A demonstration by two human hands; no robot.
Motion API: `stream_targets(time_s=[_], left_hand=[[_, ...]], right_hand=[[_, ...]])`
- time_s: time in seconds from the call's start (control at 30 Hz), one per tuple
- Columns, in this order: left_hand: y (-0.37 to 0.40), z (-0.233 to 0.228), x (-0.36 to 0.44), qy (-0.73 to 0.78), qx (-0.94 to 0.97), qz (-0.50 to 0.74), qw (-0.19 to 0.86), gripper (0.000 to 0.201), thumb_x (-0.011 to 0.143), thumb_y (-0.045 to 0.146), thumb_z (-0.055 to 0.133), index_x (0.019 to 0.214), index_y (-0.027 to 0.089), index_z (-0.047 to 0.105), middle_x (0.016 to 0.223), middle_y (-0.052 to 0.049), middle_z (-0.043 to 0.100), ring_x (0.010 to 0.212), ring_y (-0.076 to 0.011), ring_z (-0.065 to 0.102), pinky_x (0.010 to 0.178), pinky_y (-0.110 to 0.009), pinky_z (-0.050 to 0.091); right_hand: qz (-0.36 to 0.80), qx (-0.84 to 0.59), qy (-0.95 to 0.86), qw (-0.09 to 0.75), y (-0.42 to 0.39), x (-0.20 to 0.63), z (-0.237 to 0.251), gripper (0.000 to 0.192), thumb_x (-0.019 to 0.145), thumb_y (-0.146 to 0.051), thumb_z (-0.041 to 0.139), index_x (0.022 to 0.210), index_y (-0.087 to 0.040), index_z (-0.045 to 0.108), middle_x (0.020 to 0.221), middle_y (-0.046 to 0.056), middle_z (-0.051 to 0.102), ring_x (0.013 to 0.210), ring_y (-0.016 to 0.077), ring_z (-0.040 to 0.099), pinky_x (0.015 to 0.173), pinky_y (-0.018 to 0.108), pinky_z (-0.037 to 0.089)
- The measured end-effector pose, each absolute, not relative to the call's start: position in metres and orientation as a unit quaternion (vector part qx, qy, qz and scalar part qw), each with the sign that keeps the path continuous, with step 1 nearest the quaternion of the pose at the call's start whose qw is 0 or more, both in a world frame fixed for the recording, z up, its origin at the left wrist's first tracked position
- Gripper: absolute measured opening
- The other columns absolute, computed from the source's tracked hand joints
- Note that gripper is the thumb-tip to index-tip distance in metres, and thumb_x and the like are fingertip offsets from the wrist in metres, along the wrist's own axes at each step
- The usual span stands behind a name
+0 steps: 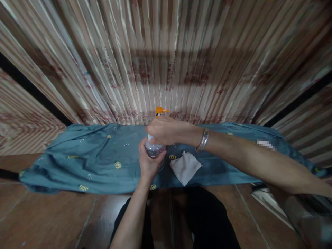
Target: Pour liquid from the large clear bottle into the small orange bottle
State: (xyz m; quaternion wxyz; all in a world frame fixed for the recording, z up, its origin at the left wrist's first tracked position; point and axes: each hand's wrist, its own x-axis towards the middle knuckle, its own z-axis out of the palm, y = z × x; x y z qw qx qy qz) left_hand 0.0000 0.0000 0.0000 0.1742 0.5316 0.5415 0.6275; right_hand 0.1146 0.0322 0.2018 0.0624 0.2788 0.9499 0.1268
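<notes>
A clear bottle sits just beyond the near edge of the worktop's middle, between the person's two hands. The left hand is wrapped round its near side, thumb to the right and fingers to the left, closed only as far as the bottle's width allows. The right hand comes across from the right and bends over the bottle's top. Its fingertips are hidden from me, so I cannot tell how tightly it is closed or exactly what it has hold of. A small white piece shows beneath it, at the top of the bottle.

Just past the right hand an orange nozzle sticks up, its spout pointing right; whatever bears it is mostly covered by the hand. A silvery bracelet circles the right wrist.

To the right of the bottle, and apart from it, a crumpled pale cloth lies near the front edge. Blue-green fabric with yellow pineapple shapes covers the worktop, rumpled at the left end. Behind it hangs a pleated beige curtain with reddish prints. Black bars slant up at either side. Below, the person's dark-clad legs stand out against brown floor tiles.
</notes>
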Motion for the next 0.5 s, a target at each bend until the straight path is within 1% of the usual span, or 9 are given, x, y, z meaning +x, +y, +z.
stream_targets(time_s=[0.03, 0.1, 0.17, 0.23, 0.3, 0.37, 0.43, 0.5], left_hand=[[0.000, 0.000, 0.000, 0.540, 0.532, 0.628, 0.174, 0.082, 0.063, 0.037, 0.091, 0.135, 0.022, 0.053, 0.130, -0.012, 0.065, 0.123, -0.0315, 0.065, 0.107, -0.046, 0.052], [0.001, -0.001, 0.000, 0.540, 0.532, 0.629, 0.173, 0.081, 0.064, 0.037, 0.091, 0.134, 0.022, 0.054, 0.130, -0.012, 0.065, 0.123, -0.0309, 0.066, 0.107, -0.045, 0.052], [0.002, -0.002, -0.001, 0.541, 0.530, 0.630, 0.173, 0.081, 0.063, 0.037, 0.092, 0.133, 0.022, 0.054, 0.131, -0.012, 0.065, 0.125, -0.0318, 0.065, 0.108, -0.046, 0.051], [0.002, -0.002, -0.001, 0.542, 0.528, 0.630, 0.174, 0.080, 0.063, 0.038, 0.092, 0.132, 0.021, 0.055, 0.130, -0.012, 0.065, 0.125, -0.0325, 0.064, 0.109, -0.047, 0.051], [0.002, -0.002, -0.001, 0.542, 0.528, 0.630, 0.174, 0.081, 0.063, 0.038, 0.092, 0.133, 0.021, 0.055, 0.130, -0.013, 0.065, 0.125, -0.0326, 0.065, 0.108, -0.047, 0.051], [0.002, -0.002, -0.001, 0.540, 0.530, 0.630, 0.174, 0.082, 0.063, 0.037, 0.092, 0.134, 0.021, 0.054, 0.130, -0.012, 0.065, 0.124, -0.0317, 0.065, 0.107, -0.046, 0.051], [0.001, -0.001, -0.001, 0.538, 0.531, 0.631, 0.174, 0.083, 0.063, 0.037, 0.092, 0.135, 0.022, 0.054, 0.131, -0.012, 0.065, 0.124, -0.0309, 0.065, 0.107, -0.045, 0.051], [0.001, -0.001, -0.001, 0.536, 0.532, 0.632, 0.173, 0.082, 0.063, 0.036, 0.092, 0.135, 0.023, 0.054, 0.131, -0.011, 0.065, 0.125, -0.0310, 0.064, 0.108, -0.045, 0.051]], right_hand=[[0.115, 0.269, 0.953, 0.073, 0.032, 0.115, 0.203, 0.023, 0.099, -0.020, 0.063, 0.115, -0.007, 0.073, 0.106, 0.018, 0.079, 0.105, 0.0292, 0.072, 0.079, 0.034, 0.045], [0.103, 0.262, 0.957, 0.075, 0.033, 0.114, 0.203, 0.028, 0.097, -0.020, 0.065, 0.121, -0.007, 0.071, 0.105, 0.016, 0.079, 0.103, 0.0282, 0.072, 0.078, 0.033, 0.045], [0.114, 0.280, 0.952, 0.051, 0.035, 0.113, 0.199, 0.034, 0.101, -0.030, 0.063, 0.123, -0.005, 0.070, 0.107, 0.019, 0.078, 0.105, 0.0301, 0.071, 0.080, 0.035, 0.046], [0.133, 0.301, 0.944, 0.027, 0.035, 0.111, 0.195, 0.037, 0.105, -0.037, 0.057, 0.115, -0.005, 0.073, 0.107, 0.022, 0.077, 0.104, 0.0317, 0.071, 0.082, 0.037, 0.047], [0.142, 0.294, 0.945, 0.025, 0.034, 0.110, 0.194, 0.031, 0.105, -0.031, 0.057, 0.110, -0.006, 0.074, 0.106, 0.021, 0.077, 0.102, 0.0304, 0.071, 0.082, 0.037, 0.048], [0.141, 0.278, 0.949, 0.043, 0.032, 0.110, 0.198, 0.022, 0.101, -0.021, 0.060, 0.110, -0.007, 0.074, 0.106, 0.019, 0.077, 0.101, 0.0286, 0.071, 0.082, 0.036, 0.048], [0.131, 0.271, 0.951, 0.068, 0.031, 0.110, 0.203, 0.023, 0.099, -0.017, 0.061, 0.115, -0.006, 0.074, 0.106, 0.018, 0.078, 0.101, 0.0284, 0.072, 0.080, 0.035, 0.049], [0.120, 0.269, 0.952, 0.079, 0.031, 0.110, 0.206, 0.027, 0.098, -0.018, 0.062, 0.119, -0.004, 0.072, 0.105, 0.019, 0.078, 0.101, 0.0293, 0.072, 0.078, 0.035, 0.049]])
